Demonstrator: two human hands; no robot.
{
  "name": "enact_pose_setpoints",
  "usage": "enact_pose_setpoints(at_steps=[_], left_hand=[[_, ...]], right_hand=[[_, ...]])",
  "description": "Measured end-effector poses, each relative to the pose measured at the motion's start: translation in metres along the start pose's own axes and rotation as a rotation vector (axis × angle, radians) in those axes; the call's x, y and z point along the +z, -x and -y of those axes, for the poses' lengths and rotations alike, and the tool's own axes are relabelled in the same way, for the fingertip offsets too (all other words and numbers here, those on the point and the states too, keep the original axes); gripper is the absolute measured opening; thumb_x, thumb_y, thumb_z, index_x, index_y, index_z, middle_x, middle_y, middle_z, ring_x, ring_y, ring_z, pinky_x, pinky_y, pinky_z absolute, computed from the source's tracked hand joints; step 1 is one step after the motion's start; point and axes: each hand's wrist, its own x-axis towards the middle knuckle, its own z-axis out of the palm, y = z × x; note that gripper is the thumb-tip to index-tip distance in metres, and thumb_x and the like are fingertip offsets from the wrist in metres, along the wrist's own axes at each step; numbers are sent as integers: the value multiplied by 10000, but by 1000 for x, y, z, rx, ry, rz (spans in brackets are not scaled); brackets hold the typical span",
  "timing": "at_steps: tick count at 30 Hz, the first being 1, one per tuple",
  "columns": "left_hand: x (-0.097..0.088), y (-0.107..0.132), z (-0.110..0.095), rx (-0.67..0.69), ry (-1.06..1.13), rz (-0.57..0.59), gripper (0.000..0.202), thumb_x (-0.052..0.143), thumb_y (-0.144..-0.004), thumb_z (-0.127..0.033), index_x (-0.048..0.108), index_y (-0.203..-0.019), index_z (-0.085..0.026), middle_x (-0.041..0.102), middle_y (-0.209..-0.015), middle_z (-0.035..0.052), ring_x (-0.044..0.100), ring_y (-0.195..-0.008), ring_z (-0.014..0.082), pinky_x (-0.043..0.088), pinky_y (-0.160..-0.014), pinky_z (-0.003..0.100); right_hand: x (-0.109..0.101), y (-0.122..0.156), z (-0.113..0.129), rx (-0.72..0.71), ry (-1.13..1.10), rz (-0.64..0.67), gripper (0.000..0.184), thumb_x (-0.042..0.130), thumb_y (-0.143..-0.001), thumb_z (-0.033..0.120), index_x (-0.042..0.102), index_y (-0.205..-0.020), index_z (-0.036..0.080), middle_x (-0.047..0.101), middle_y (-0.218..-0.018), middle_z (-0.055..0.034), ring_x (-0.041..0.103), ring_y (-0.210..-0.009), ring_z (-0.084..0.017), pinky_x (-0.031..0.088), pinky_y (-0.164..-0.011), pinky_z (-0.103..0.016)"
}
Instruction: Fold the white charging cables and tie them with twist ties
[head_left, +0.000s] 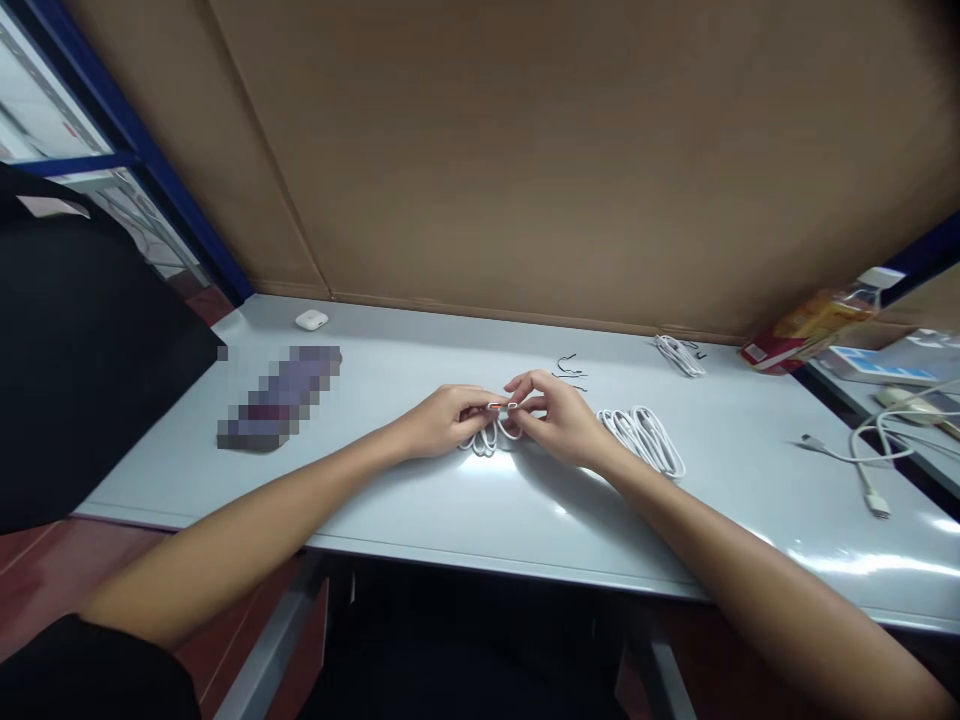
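In the middle of the table, my left hand (448, 418) pinches the wider plug (495, 406) of a white USB cable, its orange inside facing me. Close against it, my right hand (556, 418) grips the smaller oval plug (513, 405) of what looks like the same cable. Both plug ends sit side by side, facing me. Loops of the white USB cable (486, 440) hang below my fingers near the table top. Beside my right wrist lies another coiled white cable (646, 440). A few thin black ties (571, 370) are scattered behind my right hand.
A pixelated dark object (281, 395) and a small white case (312, 319) lie left on the grey table (465, 520). Toward the right are a bundled white cable (679, 355), a tilted drink bottle (817, 322) and loose white cables (870, 460). A brown panel (480, 160) rises behind.
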Motion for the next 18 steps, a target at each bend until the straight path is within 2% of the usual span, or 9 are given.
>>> enact_pose_setpoints(at_steps=[2, 4, 6, 8, 10, 11, 13, 15, 18], left_hand=[[1, -1, 0, -69, 81, -18, 260, 544, -1005, -303, 753, -1101, -182, 680, -871, 34, 576, -761, 152, 430, -706, 268], [-2, -3, 0, -191, 248, -109, 335, 591, -982, -349, 706, -1247, -178, 678, -868, 34, 571, -733, 147, 433, -686, 272], [-11, -6, -1, -312, 454, -298, 420, 638, -944, -348, 652, -1322, -164, 654, -835, 19, 551, -695, 133, 430, -666, 265], [-26, -8, 1, -380, 579, -548, 316, 662, -891, -270, 693, -1176, -139, 579, -755, -9, 479, -627, 101, 385, -599, 238], [-45, -9, 7, -506, 646, -678, 275, 675, -851, -216, 688, -1120, -159, 534, -725, -27, 465, -608, 93, 350, -555, 220], [-54, -8, 11, -541, 637, -698, 250, 681, -842, -204, 685, -1088, -160, 529, -720, -28, 455, -593, 90, 340, -541, 218], [-69, -4, 21, -578, 597, -710, 124, 728, -811, -202, 681, -913, -149, 533, -718, -23, 425, -564, 80, 310, -511, 220], [-78, 0, 30, -587, 568, -717, 169, 776, -791, -226, 630, -764, -147, 556, -728, -12, 418, -557, 72, 306, -507, 221], [-83, 4, 39, -604, 525, -699, 215, 822, -796, -291, 660, -847, -159, 577, -746, -18, 433, -553, 70, 332, -520, 217]], right_hand=[[0, 0, 2, 40, -56, 16, 148, 693, -861, 290, 557, -867, 234, 688, -876, -24, 703, -732, -184, 547, -659, -324], [-2, -2, 4, 126, -155, 15, 206, 730, -859, 346, 560, -884, 233, 682, -785, -6, 705, -727, -191, 551, -655, -323], [-10, -5, 4, 204, -270, -35, 266, 778, -831, 378, 570, -899, 227, 686, -815, -4, 711, -718, -179, 577, -669, -327], [-23, -10, 3, 235, -365, -119, 310, 828, -786, 365, 586, -913, 220, 688, -889, -6, 700, -688, -150, 601, -676, -322], [-41, -15, 0, 270, -422, -185, 320, 844, -773, 339, 600, -940, 216, 693, -881, -7, 663, -631, -119, 603, -641, -299], [-50, -17, -1, 298, -432, -218, 321, 848, -770, 317, 608, -959, 216, 695, -861, -8, 641, -605, -109, 596, -612, -282], [-67, -20, -3, 359, -429, -231, 338, 846, -775, 261, 635, -1033, 208, 698, -837, -16, 614, -583, -100, 584, -577, -255], [-80, -21, -4, 411, -398, -208, 370, 825, -791, 213, 658, -1120, 202, 697, -832, -21, 588, -574, -93, 568, -543, -227], [-88, -20, -4, 456, -349, -159, 393, 761, -822, 156, 674, -1202, 210, 678, -806, -14, 557, -559, -89, 546, -496, -201]])
